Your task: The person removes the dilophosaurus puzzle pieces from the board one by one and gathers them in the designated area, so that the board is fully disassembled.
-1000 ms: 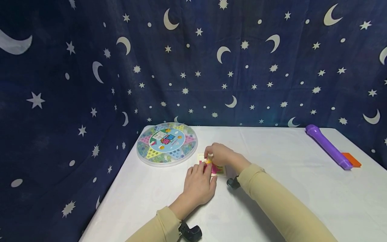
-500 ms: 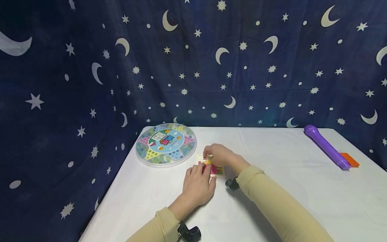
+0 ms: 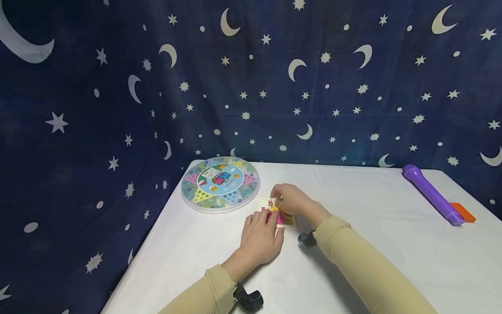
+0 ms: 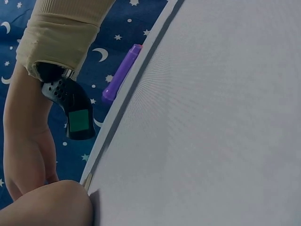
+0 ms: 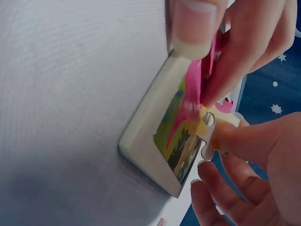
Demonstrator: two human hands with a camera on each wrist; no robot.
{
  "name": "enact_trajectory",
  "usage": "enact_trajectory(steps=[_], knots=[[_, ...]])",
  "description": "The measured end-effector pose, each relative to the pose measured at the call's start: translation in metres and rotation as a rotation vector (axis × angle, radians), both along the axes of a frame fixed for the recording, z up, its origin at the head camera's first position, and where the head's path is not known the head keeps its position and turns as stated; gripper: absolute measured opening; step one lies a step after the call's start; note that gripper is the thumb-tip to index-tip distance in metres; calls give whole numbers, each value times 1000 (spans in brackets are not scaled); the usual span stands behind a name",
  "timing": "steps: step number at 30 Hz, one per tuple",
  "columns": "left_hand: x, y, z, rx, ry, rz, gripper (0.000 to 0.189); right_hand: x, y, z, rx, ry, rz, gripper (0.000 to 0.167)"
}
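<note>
The puzzle (image 3: 289, 221) is laid flat on the white table (image 3: 372, 205), its pale frame (image 5: 141, 127) set well in from the table's visible edges. Its far left side is neighboured by the round box (image 3: 220, 179), with a strip of cloth left between them; on the right, a broad stretch of cloth is left before the purple tube (image 3: 433, 194), by which the orange block (image 3: 463, 213) is partly hidden. The far table edge is backed by the curtain (image 3: 333, 87). The puzzle is reached from the near side by the left hand (image 3: 260, 240), its fingers laid forward over the picture and its thumb placed at the near frame edge. The right hand (image 3: 293, 200) is arched over the far part from the right, wrist raised, and a piece (image 5: 210, 134) is pinched between its thumb and forefinger; whether the piece is seated cannot be told.
</note>
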State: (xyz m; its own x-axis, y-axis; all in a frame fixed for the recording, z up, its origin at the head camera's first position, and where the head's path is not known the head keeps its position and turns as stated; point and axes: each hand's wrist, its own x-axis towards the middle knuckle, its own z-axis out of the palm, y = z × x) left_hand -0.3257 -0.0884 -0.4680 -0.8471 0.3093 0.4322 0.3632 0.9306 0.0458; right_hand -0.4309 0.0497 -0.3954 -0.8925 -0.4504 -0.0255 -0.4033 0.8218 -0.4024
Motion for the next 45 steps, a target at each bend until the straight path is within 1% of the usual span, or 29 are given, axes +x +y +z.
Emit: enact_trajectory(steps=[5, 10, 13, 17, 19, 25, 29, 34, 37, 41, 45], knots=[[1, 1, 0, 0, -2, 1, 52, 2, 3, 1, -7, -45, 5, 13], [2, 2, -1, -3, -16, 2, 52, 2, 7, -2, 13, -32, 15, 6], [2, 3, -1, -2, -16, -1, 52, 1, 12, -5, -15, -28, 10, 5], [1, 4, -1, 2, -12, 0, 53, 0, 20, -3, -89, -45, -34, 8], [1, 5, -1, 3, -11, 3, 53, -1, 26, -1, -103, -45, -52, 10], [1, 3, -2, 12, -12, 13, 52, -9, 50, 1, -95, -18, -97, 18], [0, 0, -3, 25, 2, 11, 51, -15, 67, 2, -117, -1, -151, 19], [0, 0, -3, 50, 17, -2, 49, -18, 89, 3, -136, 33, -217, 24], [0, 0, -3, 64, 22, -2, 47, -19, 102, 3, -129, 45, -235, 26], [1, 0, -2, 72, 33, -4, 46, -20, 117, 1, -125, 48, -251, 25], [1, 1, -2, 75, 40, -10, 45, -20, 127, 0, -124, 31, -280, 24]])
